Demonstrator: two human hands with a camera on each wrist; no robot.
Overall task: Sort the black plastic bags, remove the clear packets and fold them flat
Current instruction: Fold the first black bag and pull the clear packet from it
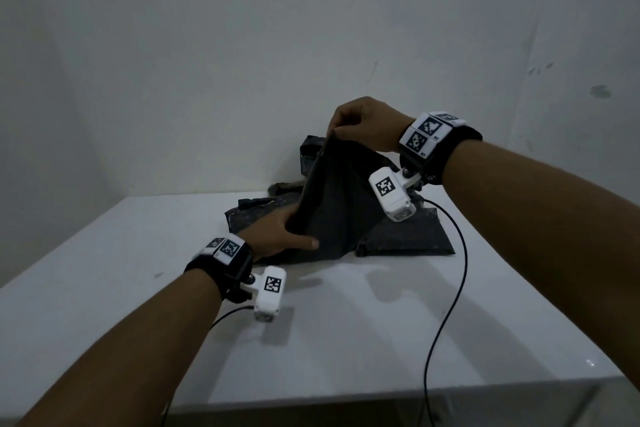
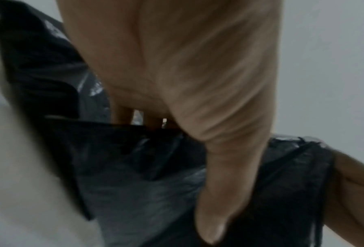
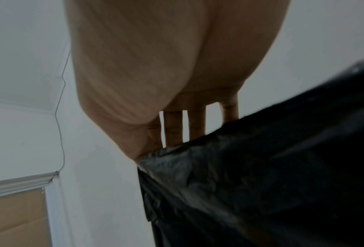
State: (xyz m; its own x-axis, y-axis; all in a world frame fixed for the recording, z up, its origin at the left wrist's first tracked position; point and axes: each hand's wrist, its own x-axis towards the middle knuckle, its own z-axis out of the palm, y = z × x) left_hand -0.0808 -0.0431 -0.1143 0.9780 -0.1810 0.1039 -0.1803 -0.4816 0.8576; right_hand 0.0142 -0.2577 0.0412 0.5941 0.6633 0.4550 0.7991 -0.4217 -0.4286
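Note:
A black plastic bag point(image 1: 332, 198) is stretched up from the white table point(image 1: 138, 253). My right hand point(image 1: 356, 125) pinches its top corner high above the table. My left hand point(image 1: 287, 229) grips its lower left edge, thumb laid across the front, fingers behind the sheet. In the left wrist view the thumb point(image 2: 223, 192) lies over the black bag point(image 2: 134, 192). In the right wrist view my fingers point(image 3: 173, 127) go behind the bag's point(image 3: 261, 167) upper edge. More black bags point(image 1: 408, 236) lie piled under and behind it. No clear packet shows.
The pile sits at the table's far edge against a white wall point(image 1: 207, 80). Cables point(image 1: 450, 288) trail from the wrist cameras across the table toward me. The near half of the table holds nothing but shadows.

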